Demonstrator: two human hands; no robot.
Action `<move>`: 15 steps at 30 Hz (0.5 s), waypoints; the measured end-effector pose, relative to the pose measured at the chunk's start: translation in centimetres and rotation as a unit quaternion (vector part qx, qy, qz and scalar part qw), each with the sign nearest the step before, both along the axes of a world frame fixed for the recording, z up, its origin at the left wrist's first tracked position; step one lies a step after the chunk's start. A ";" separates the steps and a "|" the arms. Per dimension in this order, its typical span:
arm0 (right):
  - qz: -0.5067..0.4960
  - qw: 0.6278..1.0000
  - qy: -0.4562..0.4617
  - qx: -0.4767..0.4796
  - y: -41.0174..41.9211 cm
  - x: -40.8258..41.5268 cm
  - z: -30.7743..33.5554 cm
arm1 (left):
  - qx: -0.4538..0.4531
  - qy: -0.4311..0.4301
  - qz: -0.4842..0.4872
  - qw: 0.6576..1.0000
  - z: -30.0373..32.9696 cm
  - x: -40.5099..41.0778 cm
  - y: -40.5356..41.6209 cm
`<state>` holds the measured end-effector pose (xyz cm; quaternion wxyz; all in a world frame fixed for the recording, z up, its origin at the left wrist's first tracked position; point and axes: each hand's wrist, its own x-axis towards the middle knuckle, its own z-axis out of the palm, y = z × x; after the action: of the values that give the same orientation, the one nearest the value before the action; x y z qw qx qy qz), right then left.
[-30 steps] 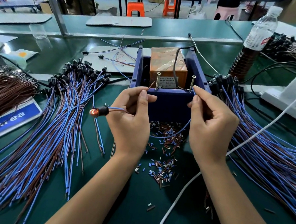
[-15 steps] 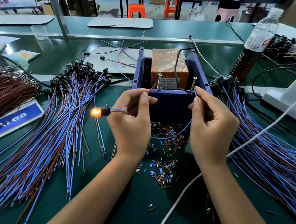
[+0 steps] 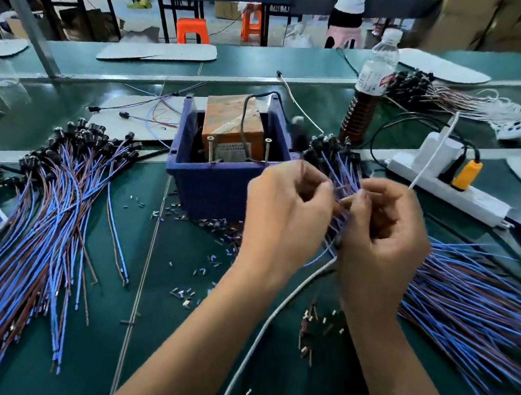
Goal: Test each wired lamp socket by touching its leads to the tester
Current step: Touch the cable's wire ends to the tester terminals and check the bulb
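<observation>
The left hand (image 3: pixel 286 210) and right hand (image 3: pixel 383 230) hovered side by side, both with fingers curled, pinching thin blue and brown leads (image 3: pixel 343 193) drawn from the pile of wired sockets (image 3: pixel 475 299) that fanned out toward 3 o'clock of the hands; motion blur hid exactly which strands each held. The black socket heads (image 3: pixel 328 146) of that pile clustered just at 12 o'clock of the hands. The tester (image 3: pixel 232 131), an orange block with two upright screws, sat in a blue bin (image 3: pixel 213 183) at 10 o'clock, just beside the left hand. A second pile of sockets (image 3: pixel 57 199) spread over the green surface (image 3: pixel 162 335) well off at 9 o'clock. A white power strip (image 3: pixel 441 188) lay at 2 o'clock, a bottle (image 3: pixel 371 81) behind it, and snipped wire bits (image 3: pixel 189 295) were scattered below the bin.
</observation>
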<state>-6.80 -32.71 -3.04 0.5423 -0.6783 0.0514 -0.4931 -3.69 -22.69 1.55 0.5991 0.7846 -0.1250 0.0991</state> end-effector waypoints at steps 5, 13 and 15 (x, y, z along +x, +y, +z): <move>-0.128 0.991 0.024 0.024 -7.4 -4.0 0.8 | 0.004 0.222 -0.215 0.951 1.8 0.0 -9.3; -0.268 0.949 0.166 0.004 -16.3 -8.3 1.9 | -0.179 0.503 -0.306 0.788 0.0 -0.8 -20.4; -0.264 0.938 0.208 -0.090 -16.6 -8.4 2.1 | -0.260 0.522 -0.254 0.771 -0.4 -0.1 -20.9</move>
<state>-15.25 -49.33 -0.99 0.3069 -0.7737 0.2955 -0.4688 -3.80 -43.55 1.12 0.7569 0.4692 0.0429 -0.4529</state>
